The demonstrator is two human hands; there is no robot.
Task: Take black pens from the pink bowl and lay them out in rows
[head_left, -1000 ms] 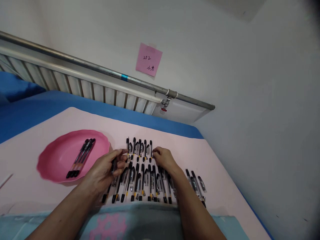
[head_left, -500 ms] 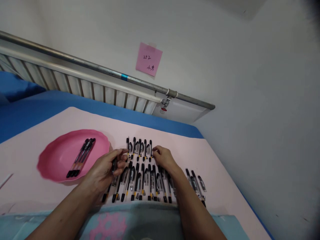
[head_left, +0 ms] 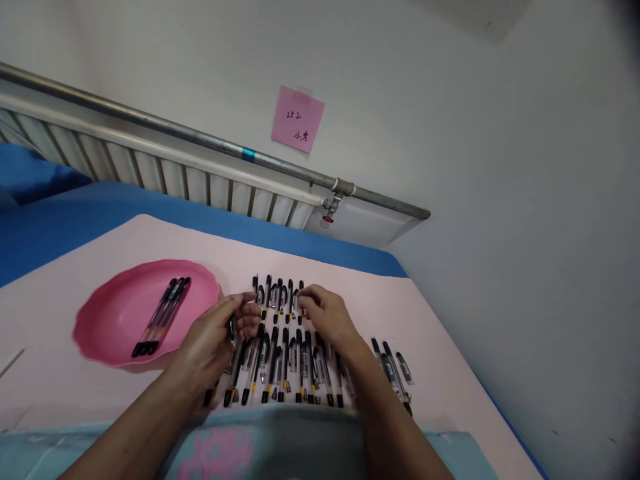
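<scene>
Several black pens and pen parts [head_left: 285, 360] lie in rows on a pale pink sheet [head_left: 440, 373]. My left hand [head_left: 213, 340] is curled round a black pen barrel [head_left: 233, 330] at the left end of the rows. My right hand [head_left: 325, 317] rests over the far row of shorter pen parts [head_left: 275, 297], its fingertips pinched at the right end of that row on a small piece I cannot make out. Both hands are a few centimetres apart.
A pink scalloped plate [head_left: 110, 333] with three assembled black pens [head_left: 163, 315] sits to the left. A few more pens [head_left: 393, 363] lie to the right. A blue mattress, a radiator [head_left: 150, 167] and a pink note [head_left: 297, 120] are behind.
My right hand has moved slightly left and closed its fingertips at the far row. My left hand has turned the pen barrel a little more upright.
</scene>
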